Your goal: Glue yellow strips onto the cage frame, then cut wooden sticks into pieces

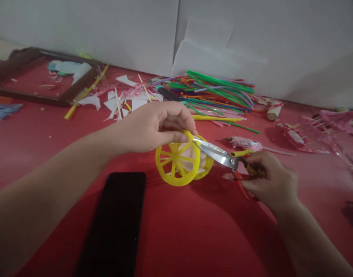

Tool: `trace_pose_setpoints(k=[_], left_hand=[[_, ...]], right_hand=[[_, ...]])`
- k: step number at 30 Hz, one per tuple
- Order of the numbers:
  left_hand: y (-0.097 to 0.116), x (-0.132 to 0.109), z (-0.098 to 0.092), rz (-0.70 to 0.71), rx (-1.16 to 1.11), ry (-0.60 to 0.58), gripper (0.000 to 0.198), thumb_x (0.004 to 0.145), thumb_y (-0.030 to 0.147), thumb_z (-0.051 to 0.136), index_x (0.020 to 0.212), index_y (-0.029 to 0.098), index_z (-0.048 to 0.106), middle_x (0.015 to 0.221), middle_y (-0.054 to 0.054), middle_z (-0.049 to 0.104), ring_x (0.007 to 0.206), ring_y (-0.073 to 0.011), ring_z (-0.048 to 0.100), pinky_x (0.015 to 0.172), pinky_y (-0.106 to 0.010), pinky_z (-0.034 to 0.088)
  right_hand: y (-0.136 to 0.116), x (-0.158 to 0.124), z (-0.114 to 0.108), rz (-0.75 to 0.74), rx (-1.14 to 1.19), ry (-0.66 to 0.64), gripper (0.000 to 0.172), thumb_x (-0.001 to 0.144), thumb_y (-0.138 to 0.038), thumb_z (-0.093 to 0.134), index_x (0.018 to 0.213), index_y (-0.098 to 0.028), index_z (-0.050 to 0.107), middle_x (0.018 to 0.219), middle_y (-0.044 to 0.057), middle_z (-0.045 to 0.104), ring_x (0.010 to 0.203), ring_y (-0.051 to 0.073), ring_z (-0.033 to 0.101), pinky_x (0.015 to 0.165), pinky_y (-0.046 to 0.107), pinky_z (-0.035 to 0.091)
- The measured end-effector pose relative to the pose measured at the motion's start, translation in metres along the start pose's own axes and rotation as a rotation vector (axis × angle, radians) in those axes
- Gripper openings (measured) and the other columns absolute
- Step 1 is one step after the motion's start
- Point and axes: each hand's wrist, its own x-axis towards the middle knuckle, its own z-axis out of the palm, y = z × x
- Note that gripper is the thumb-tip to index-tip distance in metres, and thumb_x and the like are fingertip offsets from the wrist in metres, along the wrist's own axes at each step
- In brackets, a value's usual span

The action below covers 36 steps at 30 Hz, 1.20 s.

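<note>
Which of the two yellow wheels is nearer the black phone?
The front wheel, its spokes fully showing, left of the other wheel, which is mostly hidden behind it on the scissors side.

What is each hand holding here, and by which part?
The left hand pinches the yellow spoked wheels at the top rim. The right hand holds the scissors by their handles, blade tips at that rim.

phone [115, 223]: cut by bottom edge | scissors handles [242, 153]: partly hidden in right hand [270, 182]
</note>
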Motion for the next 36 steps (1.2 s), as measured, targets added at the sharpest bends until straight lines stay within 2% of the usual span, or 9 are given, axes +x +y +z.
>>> trace_pose_setpoints(k=[5,10,16,21,23,26,30,33,36], left_hand=[[0.001,0.0,-0.001,0.003,-0.002,0.019,0.011,0.078,0.022,0.066,0.089,0.021,0.064,0.093,-0.002,0.074,0.085,-0.016,0.071,0.076,-0.027,0.058],[0.003,0.001,-0.003,0.005,-0.005,0.031,0.011,0.077,0.022,0.067,0.086,0.02,0.063,0.092,-0.001,0.074,0.083,-0.0163,0.072,0.075,-0.027,0.058],[0.0,0.001,-0.006,-0.003,-0.004,0.001,0.013,0.079,0.022,0.066,0.09,0.02,0.062,0.094,-0.001,0.073,0.085,-0.0143,0.071,0.075,-0.024,0.057],[0.001,0.0,-0.008,-0.009,0.069,-0.024,0.016,0.079,0.025,0.065,0.094,0.021,0.063,0.098,-0.002,0.072,0.086,-0.0159,0.07,0.075,-0.026,0.056],[0.004,-0.001,-0.008,-0.027,0.141,-0.027,0.018,0.079,0.027,0.064,0.096,0.022,0.064,0.094,-0.002,0.073,0.081,-0.0164,0.07,0.069,-0.026,0.056],[0.008,-0.003,-0.005,-0.042,0.244,-0.013,0.02,0.08,0.031,0.062,0.098,0.022,0.066,0.088,-0.001,0.072,0.073,-0.0153,0.069,0.063,-0.024,0.052],[0.012,-0.006,-0.001,-0.054,0.377,0.001,0.023,0.081,0.032,0.06,0.1,0.022,0.068,0.091,0.0,0.071,0.076,-0.0134,0.067,0.063,-0.021,0.049],[0.016,-0.006,0.003,-0.074,0.427,0.003,0.023,0.082,0.028,0.057,0.101,0.022,0.069,0.096,0.0,0.071,0.081,-0.0133,0.065,0.066,-0.021,0.047],[0.02,-0.005,0.006,-0.088,0.454,0.012,0.023,0.083,0.023,0.054,0.1,0.021,0.069,0.095,0.001,0.071,0.081,-0.0128,0.064,0.066,-0.02,0.046]], right_hand=[[-0.001,-0.003,0.002,-0.018,-0.006,0.018,0.037,0.068,-0.046,0.074,0.073,-0.024,0.044,0.062,-0.003,0.054,0.049,0.01,0.045,0.047,0.025,0.036],[-0.001,-0.008,0.003,0.005,-0.024,-0.044,0.022,0.073,-0.036,0.066,0.075,-0.025,0.047,0.061,-0.003,0.055,0.05,0.011,0.047,0.047,0.025,0.036],[-0.01,-0.003,0.003,-0.065,-0.052,-0.018,0.033,0.071,-0.044,0.07,0.067,-0.023,0.045,0.053,-0.004,0.051,0.043,0.009,0.041,0.044,0.023,0.034],[-0.012,0.0,0.005,0.085,-0.019,-0.016,0.038,0.069,-0.052,0.071,0.069,-0.023,0.047,0.05,-0.005,0.049,0.043,0.009,0.041,0.044,0.023,0.033],[-0.009,0.001,0.007,0.188,-0.018,-0.048,0.041,0.068,-0.056,0.071,0.068,-0.022,0.047,0.05,-0.005,0.047,0.043,0.009,0.04,0.043,0.023,0.032],[-0.006,0.004,0.01,0.316,-0.052,-0.171,0.046,0.065,-0.063,0.07,0.065,-0.022,0.048,0.048,-0.005,0.047,0.043,0.01,0.041,0.042,0.023,0.031],[-0.004,0.007,0.012,0.434,-0.093,-0.35,0.047,0.062,-0.066,0.067,0.07,-0.021,0.055,0.054,0.0,0.055,0.048,0.015,0.049,0.045,0.025,0.033],[-0.005,0.006,0.011,0.454,-0.047,-0.415,0.042,0.067,-0.057,0.065,0.084,-0.019,0.063,0.061,0.002,0.06,0.053,0.017,0.055,0.049,0.027,0.038],[-0.007,0.004,0.01,0.377,-0.003,-0.408,0.041,0.073,-0.048,0.06,0.099,-0.017,0.066,0.079,0.007,0.067,0.067,0.021,0.062,0.059,0.032,0.045]])
